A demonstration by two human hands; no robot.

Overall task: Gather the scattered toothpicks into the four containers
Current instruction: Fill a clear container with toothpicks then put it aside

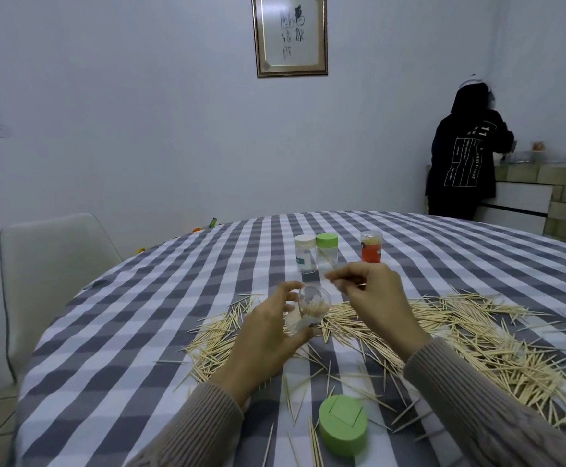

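Pale wood slivers pinched in the right hand (pixel 374 291), fingertips (pixel 333 276) closed on what looks like a few toothpicks, just right of the clear jar's mouth. Left hand (pixel 271 326) wraps the open jar (pixel 310 310), tilted, partly filled, centre frame. Advice: align the sticks parallel, tips into the mouth first, keep the jar tilted toward the feeding hand, release only once inside.

Count: four jars, three standing upper centre, white lid (pixel 305 252), green lid (pixel 327 251), red label (pixel 371 246). One loose green cap (pixel 343 424), bottom centre. Loose toothpicks (pixel 470 335): hundreds, uncountable, mostly right of centre on the checked cloth (pixel 160 298).
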